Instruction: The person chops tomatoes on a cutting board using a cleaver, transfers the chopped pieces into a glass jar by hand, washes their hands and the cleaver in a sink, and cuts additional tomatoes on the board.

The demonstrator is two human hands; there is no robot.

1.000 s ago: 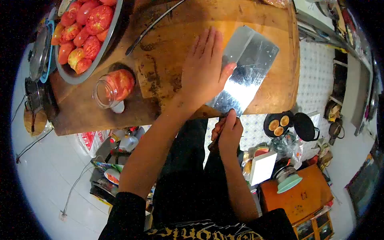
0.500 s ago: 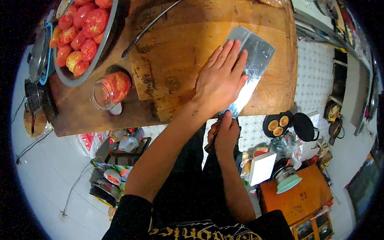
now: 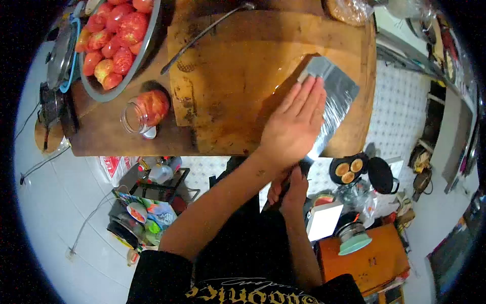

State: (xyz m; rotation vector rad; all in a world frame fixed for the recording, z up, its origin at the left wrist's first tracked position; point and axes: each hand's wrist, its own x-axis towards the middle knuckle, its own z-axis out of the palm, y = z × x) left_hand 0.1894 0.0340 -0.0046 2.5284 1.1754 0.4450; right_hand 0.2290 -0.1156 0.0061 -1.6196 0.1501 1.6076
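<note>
A broad-bladed cleaver [image 3: 340,96] lies across the right part of the wooden board [image 3: 228,66], its handle end past the near edge. My left hand [image 3: 294,124] rests on the blade with its fingers stretched out and close together. Below the table edge, my right hand [image 3: 295,191] is wrapped round the handle, which is mostly hidden by the fingers. Wet, shiny spots show on the wood left of the blade. Whether anything lies under the blade is hidden.
A metal basin [image 3: 121,91] of peeled tomatoes [image 3: 123,58] stands at the far left. Near it is an open glass jar [image 3: 135,116] with tomato pieces. A long thin utensil [image 3: 205,35] lies on the board. A pan [image 3: 338,172] with round cakes sits beyond the table at right.
The cleaver and my left hand have moved slightly right and nearer to my body across the board. My right hand keeps its hold on the handle. The view has shifted a little.
</note>
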